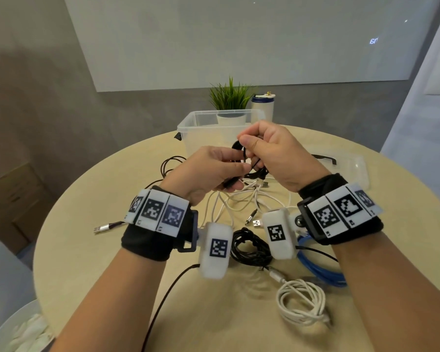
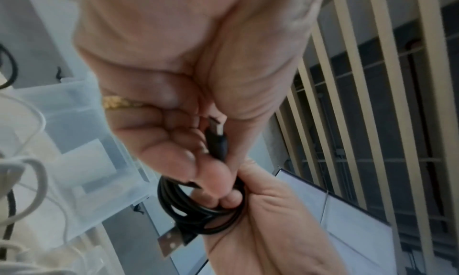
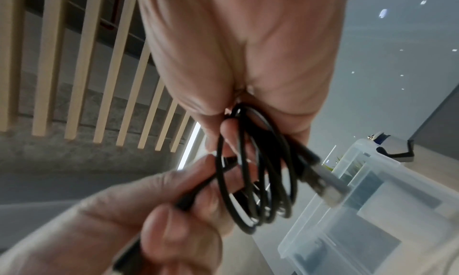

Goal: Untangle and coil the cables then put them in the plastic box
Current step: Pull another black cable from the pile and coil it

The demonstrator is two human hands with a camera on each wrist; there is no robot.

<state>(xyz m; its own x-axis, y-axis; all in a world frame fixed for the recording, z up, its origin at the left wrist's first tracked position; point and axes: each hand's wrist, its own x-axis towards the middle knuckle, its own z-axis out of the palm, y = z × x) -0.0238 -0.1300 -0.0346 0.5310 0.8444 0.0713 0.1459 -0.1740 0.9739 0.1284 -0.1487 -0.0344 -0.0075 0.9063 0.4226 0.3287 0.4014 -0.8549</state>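
Table point(image 1: 92, 250): loose cables point(image 1: 241, 199) before plastic box point(image 1: 201, 128).

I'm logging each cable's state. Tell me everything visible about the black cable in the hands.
The black cable is thin, smooth and rubbery-looking, wound into several small loops. The right hand grips the coil above the table, in front of the box. The left hand pinches its small plug end. A metal USB plug sticks out of the coil.
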